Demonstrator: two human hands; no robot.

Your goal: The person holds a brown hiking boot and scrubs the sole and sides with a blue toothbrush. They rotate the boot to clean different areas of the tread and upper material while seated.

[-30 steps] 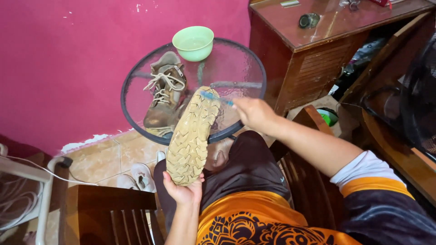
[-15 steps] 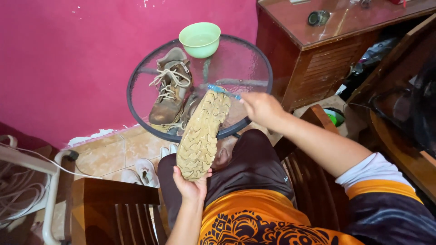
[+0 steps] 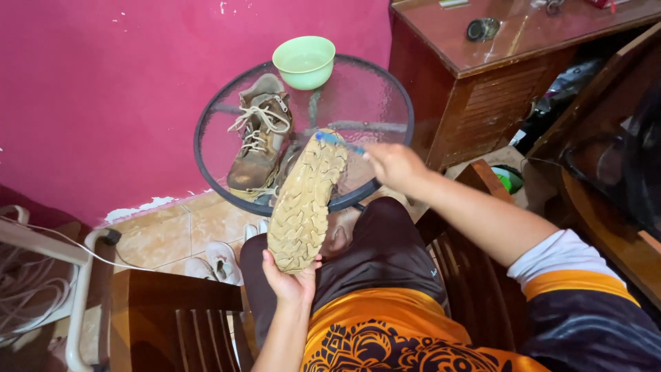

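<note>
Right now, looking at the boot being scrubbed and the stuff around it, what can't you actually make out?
Head view only:
- Tan lugged boot: upper hidden behind its own sole.
- Blue-handled brush: bristles too small and blurred; grip hidden inside the right hand.
- Left hand: fingers hidden behind the boot heel.
- Pale green bowl: contents unclear.
- Small items on the brown wooden cabinet: cut off by the top edge.

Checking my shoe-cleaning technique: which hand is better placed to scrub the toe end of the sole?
Right. The right hand holds the blue brush at the toe of the boot sole, while the left hand supports the heel.
</note>
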